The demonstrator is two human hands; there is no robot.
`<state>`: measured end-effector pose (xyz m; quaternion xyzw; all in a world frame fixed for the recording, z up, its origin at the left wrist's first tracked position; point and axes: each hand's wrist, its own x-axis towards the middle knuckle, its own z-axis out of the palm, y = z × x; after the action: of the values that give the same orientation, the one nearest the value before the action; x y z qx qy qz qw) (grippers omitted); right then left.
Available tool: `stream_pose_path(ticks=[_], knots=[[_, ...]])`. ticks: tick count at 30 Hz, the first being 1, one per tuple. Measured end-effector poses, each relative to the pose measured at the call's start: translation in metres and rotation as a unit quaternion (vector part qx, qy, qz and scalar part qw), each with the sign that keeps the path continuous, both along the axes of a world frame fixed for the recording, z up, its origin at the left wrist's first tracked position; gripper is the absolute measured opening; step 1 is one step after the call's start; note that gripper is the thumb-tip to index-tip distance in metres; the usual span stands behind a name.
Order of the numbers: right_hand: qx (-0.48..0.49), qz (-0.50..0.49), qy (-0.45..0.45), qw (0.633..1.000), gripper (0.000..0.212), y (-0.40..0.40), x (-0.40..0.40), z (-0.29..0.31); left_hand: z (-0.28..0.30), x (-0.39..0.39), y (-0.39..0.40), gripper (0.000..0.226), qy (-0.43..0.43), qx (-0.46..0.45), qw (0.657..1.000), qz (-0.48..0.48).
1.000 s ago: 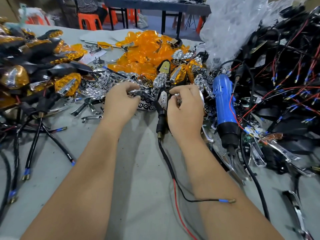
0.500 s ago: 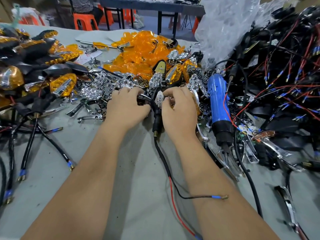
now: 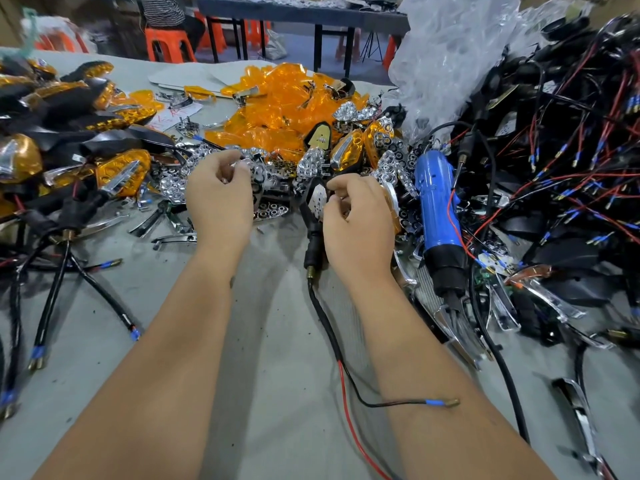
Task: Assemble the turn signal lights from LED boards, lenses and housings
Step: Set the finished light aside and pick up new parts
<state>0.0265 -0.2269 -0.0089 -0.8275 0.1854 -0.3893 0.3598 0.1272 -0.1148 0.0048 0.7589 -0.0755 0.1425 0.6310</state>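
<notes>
Amber-and-black finished lights [image 3: 114,168] lie heaped at the far left of the table [image 3: 263,341], their leads trailing toward the near edge, probably set aside there as done work. Just right of them, chrome reflectors [image 3: 173,183] spill out within easy reach. The left hand [image 3: 220,199] hovers over that pile with fingers curled; its grip looks closed on a small reflector [image 3: 250,168] pinched at the fingertips, though the piece is partly hidden. Behind, the orange lenses [image 3: 277,98] form a mound in the middle of the table, near enough to grab next. The housing [image 3: 316,199], black with a pale LED board showing in its open face, lies on the table between the two hands, stem toward the person and its lead [image 3: 332,334] running down to the near edge. The right hand [image 3: 358,223] grips the housing's right edge with curled fingers, seemingly steadying it face-up so the reflector can drop in. By this look the light in hand is at an early stage: board in, reflector and lens not yet on. Further right a blue driver [image 3: 438,216] rests beside that hand, handy for screws. Unused housings [image 3: 554,168] with red and black wires tangle at the far right.
</notes>
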Motion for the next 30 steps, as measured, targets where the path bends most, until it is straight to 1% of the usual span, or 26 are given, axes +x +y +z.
stream_pose_path(ticks=[2,4,7,9,10,12,13,15,16,17,19,20,22,24,26,27,30], knots=[[0.010,0.014,-0.007,1.000,0.016,0.001,0.000,0.001,0.001,-0.002,-0.003,0.018,0.009,-0.048,0.999,-0.021],[0.033,0.044,-0.031,0.998,0.014,0.003,-0.001,0.003,0.004,-0.008,-0.010,0.015,0.014,-0.093,0.993,-0.075],[0.020,0.071,-0.040,0.996,0.017,0.007,-0.002,0.004,0.003,-0.021,-0.020,0.019,0.013,-0.128,0.977,-0.171],[0.010,0.068,-0.036,0.997,0.020,0.009,-0.001,0.003,0.003,-0.028,-0.025,0.019,0.012,-0.152,0.965,-0.214],[0.021,0.064,-0.040,0.997,0.020,0.009,0.000,0.004,0.004,-0.030,-0.026,0.019,0.013,-0.156,0.962,-0.224],[0.067,0.054,-0.061,0.994,0.019,0.007,0.000,0.006,0.007,-0.033,-0.026,0.020,0.006,-0.146,0.962,-0.231],[0.089,0.043,-0.075,0.992,0.023,0.005,0.001,0.008,0.008,-0.034,-0.026,0.021,-0.011,-0.124,0.966,-0.227],[0.119,0.016,-0.110,0.987,0.030,0.003,0.001,0.011,0.009,-0.038,-0.026,0.022,-0.067,-0.047,0.972,-0.219],[0.134,0.006,-0.130,0.982,0.030,0.002,0.001,0.013,0.010,-0.041,-0.027,0.024,-0.088,-0.017,0.970,-0.227],[0.152,0.004,-0.150,0.977,0.027,0.002,0.000,0.015,0.010,-0.043,-0.028,0.025,-0.094,-0.006,0.964,-0.248],[0.189,0.026,-0.179,0.965,0.017,0.002,-0.002,0.016,0.009,-0.044,-0.028,0.028,-0.068,-0.024,0.948,-0.311],[0.197,0.046,-0.185,0.962,0.013,0.003,-0.003,0.017,0.009,-0.044,-0.027,0.025,-0.052,-0.037,0.940,-0.334],[0.184,0.076,-0.184,0.963,0.009,0.005,-0.004,0.017,0.009,-0.041,-0.027,0.012,-0.043,-0.048,0.937,-0.343],[0.158,0.071,-0.173,0.969,0.005,0.005,-0.004,0.015,0.007,-0.037,-0.027,0.015,-0.032,-0.068,0.941,-0.330],[0.153,0.058,-0.166,0.972,0.014,0.005,-0.002,0.016,0.005,-0.035,-0.026,0.018,-0.020,-0.078,0.941,-0.329],[0.162,0.061,-0.160,0.972,0.019,0.004,-0.002,0.017,0.005,-0.035,-0.026,0.017,-0.022,-0.068,0.940,-0.333],[0.206,0.085,-0.143,0.964,0.017,0.002,-0.002,0.021,0.004,-0.033,-0.025,0.013,-0.030,-0.018,0.940,-0.339]])
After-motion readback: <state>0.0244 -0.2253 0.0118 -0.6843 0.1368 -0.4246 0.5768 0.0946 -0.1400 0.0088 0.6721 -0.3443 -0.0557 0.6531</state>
